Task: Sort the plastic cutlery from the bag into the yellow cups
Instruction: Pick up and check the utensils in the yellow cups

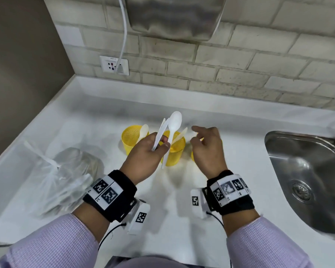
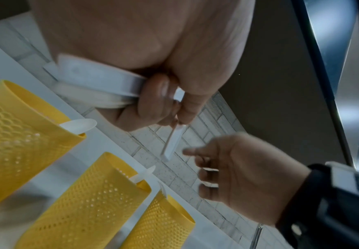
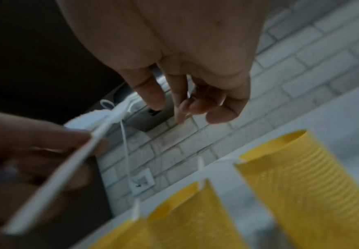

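Gripping a fanned bundle of cutlery (image 1: 167, 132) above the yellow cups (image 1: 173, 149), the left hand (image 1: 145, 157) presents handles separately; right hand (image 1: 207, 149) fingers (image 1: 196, 129) hover relaxed, empty, likely ready to pick one piece.

Bare counter (image 1: 162, 219) under my wrists gives room; ahead three yellow cups (image 1: 174, 151) block, the bag (image 1: 52, 180) crowds my left, the sink (image 1: 307, 171) drops away right

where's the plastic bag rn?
Head view: the bag lies on the white counter at the person's left, just left of the left hand and nearer the person than the yellow cups.
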A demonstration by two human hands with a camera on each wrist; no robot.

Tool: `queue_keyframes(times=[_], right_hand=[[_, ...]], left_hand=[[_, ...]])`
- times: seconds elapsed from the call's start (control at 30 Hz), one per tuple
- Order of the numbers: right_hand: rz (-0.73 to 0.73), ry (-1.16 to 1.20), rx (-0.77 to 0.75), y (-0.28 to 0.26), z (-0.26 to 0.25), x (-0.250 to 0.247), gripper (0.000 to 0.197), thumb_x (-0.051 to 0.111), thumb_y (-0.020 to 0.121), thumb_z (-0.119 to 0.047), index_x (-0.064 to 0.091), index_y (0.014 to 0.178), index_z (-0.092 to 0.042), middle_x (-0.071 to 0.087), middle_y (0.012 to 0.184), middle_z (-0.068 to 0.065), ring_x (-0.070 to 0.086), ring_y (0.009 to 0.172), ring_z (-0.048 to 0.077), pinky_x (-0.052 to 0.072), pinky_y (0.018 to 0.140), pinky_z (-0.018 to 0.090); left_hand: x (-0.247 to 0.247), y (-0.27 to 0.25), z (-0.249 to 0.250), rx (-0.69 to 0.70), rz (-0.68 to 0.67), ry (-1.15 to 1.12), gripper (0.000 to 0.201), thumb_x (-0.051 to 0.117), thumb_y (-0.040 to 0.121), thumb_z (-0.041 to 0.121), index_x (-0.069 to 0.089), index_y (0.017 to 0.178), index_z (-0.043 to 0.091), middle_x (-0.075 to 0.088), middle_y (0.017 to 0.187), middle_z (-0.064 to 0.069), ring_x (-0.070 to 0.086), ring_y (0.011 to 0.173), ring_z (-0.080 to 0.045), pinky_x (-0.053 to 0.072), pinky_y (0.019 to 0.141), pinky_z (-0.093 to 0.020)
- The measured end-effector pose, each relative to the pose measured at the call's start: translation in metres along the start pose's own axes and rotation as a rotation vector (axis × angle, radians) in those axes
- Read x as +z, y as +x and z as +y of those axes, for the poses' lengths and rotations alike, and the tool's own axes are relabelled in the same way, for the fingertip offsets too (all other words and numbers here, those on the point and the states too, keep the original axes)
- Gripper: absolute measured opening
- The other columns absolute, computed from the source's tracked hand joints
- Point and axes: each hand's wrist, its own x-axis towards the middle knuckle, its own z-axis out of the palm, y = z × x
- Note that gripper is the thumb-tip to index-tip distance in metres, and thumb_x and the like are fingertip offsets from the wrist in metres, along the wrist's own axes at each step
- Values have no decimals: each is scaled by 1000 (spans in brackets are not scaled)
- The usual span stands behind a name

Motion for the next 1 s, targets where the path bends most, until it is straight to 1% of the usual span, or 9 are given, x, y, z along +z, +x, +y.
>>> queue_keyframes(times=[0.13,0.2,0.3,0.37,0.5,0.6,0.7,0.83,1.0], right_hand=[[-158,303,135,-11,-21,13,24,54,76,-34,73,90,-33,58,105,1,60,96,16,47,92,40],[-188,297,140,-10,-23,18,21,56,78,-40,73,84,-29,59,96,1,58,86,15,49,88,44],[-224,280,91,-8,-23,24,17,59,86,-39,72,82,-27,61,83,-2,58,75,9,48,76,38],[-166,273,58,-7,-23,26,9,62,84,-39,68,89,-33,65,92,0,62,82,12,51,78,38],[-63,237,-69,-2,-24,21,46,68,78,-36,58,122,-41,53,117,2,61,100,18,53,87,28],[-100,-2,-361,4,-25,10,57,71,80,-32,58,134,-44,45,124,-1,51,118,20,45,102,34],[-154,-477,-644,14,-28,0,40,67,81,-41,68,121,-42,47,139,-2,40,127,30,39,103,43],[-292,-749,-777,21,-37,-3,21,64,86,-39,76,103,-35,62,122,-10,47,124,29,36,103,60],[-431,-826,-783,30,-50,-6,23,58,97,-40,74,111,-32,66,103,-12,52,118,22,26,111,64]], left_hand=[[3,2,0,15,-39,18,10,61,102,27,65,98,19,68,89,-7,63,85,-23,45,78,-30],[4,2,0,35,-68,28,11,60,102,24,65,97,15,65,84,0,60,79,-14,44,76,-25],[4,1,-1,74,-109,34,12,58,102,16,63,92,11,61,83,6,56,78,-9,42,74,-21],[3,1,-3,72,-109,43,14,57,103,18,62,90,14,60,81,5,55,78,-11,42,72,-22],[-2,2,-7,84,-73,100,16,58,103,24,59,88,19,55,75,3,49,69,-12,39,64,-22],[-4,4,-10,148,-58,190,16,56,104,26,59,89,20,52,68,3,45,61,-12,38,61,-30],[-5,5,-14,223,-5,435,17,54,104,32,54,91,22,48,56,5,45,53,-14,40,56,-37],[-6,7,-13,235,22,593,21,50,103,39,57,103,19,50,60,5,51,61,-24,45,57,-39],[-9,11,-12,246,49,618,15,53,102,32,56,100,18,50,61,5,47,60,-22,35,53,-35]])
